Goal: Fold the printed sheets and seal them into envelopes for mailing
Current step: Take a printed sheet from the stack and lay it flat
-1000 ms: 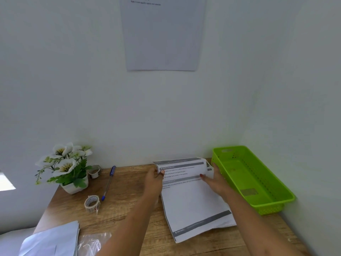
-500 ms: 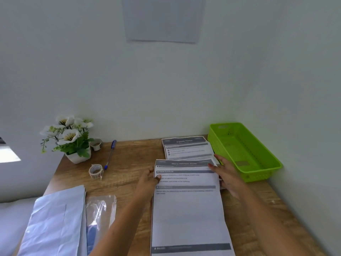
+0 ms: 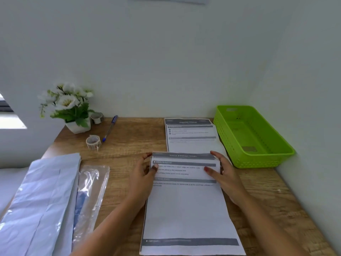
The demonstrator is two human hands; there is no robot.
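Observation:
A printed sheet (image 3: 186, 209) with grey header bars lies flat on the wooden desk (image 3: 129, 143) in front of me. My left hand (image 3: 143, 179) pinches its upper left corner, thumb on top. My right hand (image 3: 222, 175) grips its upper right corner the same way. A second printed sheet (image 3: 191, 135) lies beyond it, near the wall. A stack of white envelopes (image 3: 40, 204) rests at the near left.
A green plastic basket (image 3: 252, 135) stands at the right against the wall. A clear plastic sleeve (image 3: 90, 196) lies beside the envelopes. A tape roll (image 3: 93, 142), a blue pen (image 3: 110, 128), a small cup (image 3: 96, 117) and a potted white flower (image 3: 71, 106) sit at the back left.
Both hands have drawn the top sheet toward me off the pile, uncovering the second sheet behind it. The view has tilted down, showing more of the desk and envelopes.

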